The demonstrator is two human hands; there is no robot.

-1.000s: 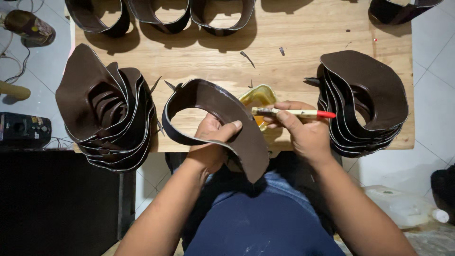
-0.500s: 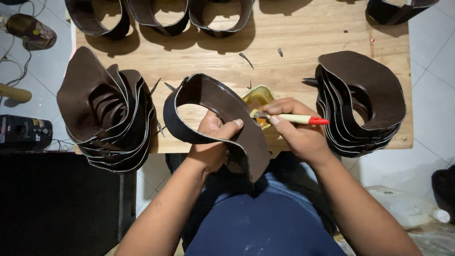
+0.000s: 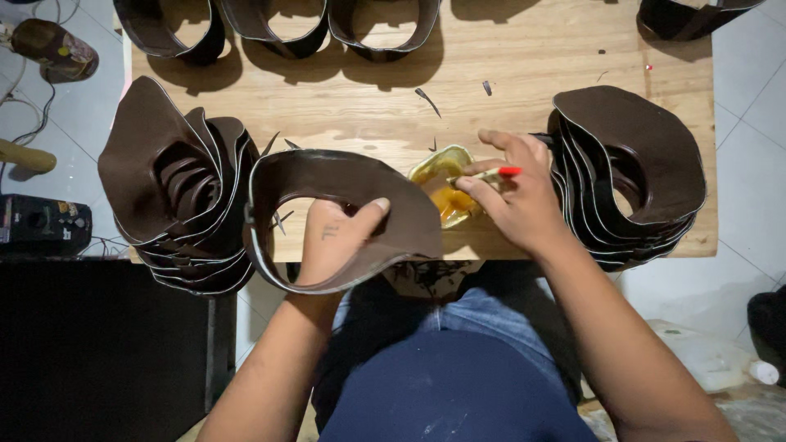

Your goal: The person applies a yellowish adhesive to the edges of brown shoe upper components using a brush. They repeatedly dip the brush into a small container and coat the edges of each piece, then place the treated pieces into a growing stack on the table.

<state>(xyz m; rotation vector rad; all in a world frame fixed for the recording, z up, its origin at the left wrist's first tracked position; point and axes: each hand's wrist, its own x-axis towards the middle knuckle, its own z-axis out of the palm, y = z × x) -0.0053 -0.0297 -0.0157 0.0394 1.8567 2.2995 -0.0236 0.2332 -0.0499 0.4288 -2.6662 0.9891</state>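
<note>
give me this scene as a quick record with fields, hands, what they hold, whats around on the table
left hand: left hand grips a curved dark brown leather piece, thumb over its upper face
right hand: right hand holds a red-tipped brush at a small tin of yellow glue
left of work: stack of brown leather pieces
right of work: second stack
far edge: row of curved leather pieces
surface: wooden table with small dark scraps

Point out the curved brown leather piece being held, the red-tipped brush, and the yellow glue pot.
curved brown leather piece [image 3: 327,173], head view, upper band.
red-tipped brush [image 3: 501,173], head view, handle near red end.
yellow glue pot [image 3: 446,196], head view, inside.
</note>
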